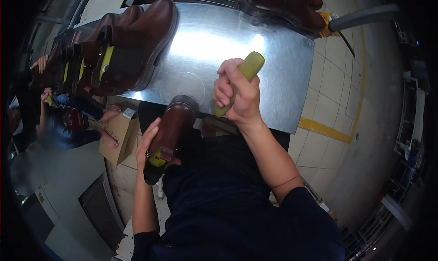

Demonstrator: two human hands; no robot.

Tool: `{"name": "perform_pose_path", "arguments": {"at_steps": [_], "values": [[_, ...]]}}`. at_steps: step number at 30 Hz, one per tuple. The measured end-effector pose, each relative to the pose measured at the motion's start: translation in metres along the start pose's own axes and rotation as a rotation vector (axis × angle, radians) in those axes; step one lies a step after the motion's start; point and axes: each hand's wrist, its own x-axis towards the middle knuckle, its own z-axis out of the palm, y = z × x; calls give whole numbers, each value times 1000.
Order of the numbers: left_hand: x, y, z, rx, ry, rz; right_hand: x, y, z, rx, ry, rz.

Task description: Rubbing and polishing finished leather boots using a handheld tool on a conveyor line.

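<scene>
My left hand [150, 140] is wrapped round a brown leather ankle boot [175, 121], its fingers along one side and the thumb on the other. The boot is tilted, its toe at the near edge of the metal table and its opening toward my body. Something yellow-green shows near that opening. Above the table's near part, my right hand [239, 89] is closed round an olive-green bar [252, 65] with rounded ends, which sticks out above and below the fist. Bar and boot are apart.
More brown boots [153, 37] stand in a row along the shiny metal table's [196, 37] left side. Others [283, 7] lie at its far right corner. At the left, a co-worker's hand [41, 63] touches a boot; a cardboard box [121, 137] stands below.
</scene>
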Motion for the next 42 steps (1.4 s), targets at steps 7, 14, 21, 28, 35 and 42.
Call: {"name": "perform_pose_path", "arguments": {"at_steps": [7, 14, 21, 28, 35, 42], "values": [[-10, -21, -7, 85, -71, 58, 40, 21, 37, 112, -62, 105], [5, -15, -9, 122, 10, 91, 58, 40, 57, 85, -72, 179], [19, -17, -10, 53, -16, 136, 42, 44, 70, -121, -72, -36], [-13, -46, -7, -15, -74, 55, 53, 50, 39, 205, -78, 139], [-9, -38, -11, -155, -95, -46, 38, 46, 34, 244, -70, 73], [9, -16, -6, -98, -61, 74, 12, 59, 52, -16, -62, -448]]}}
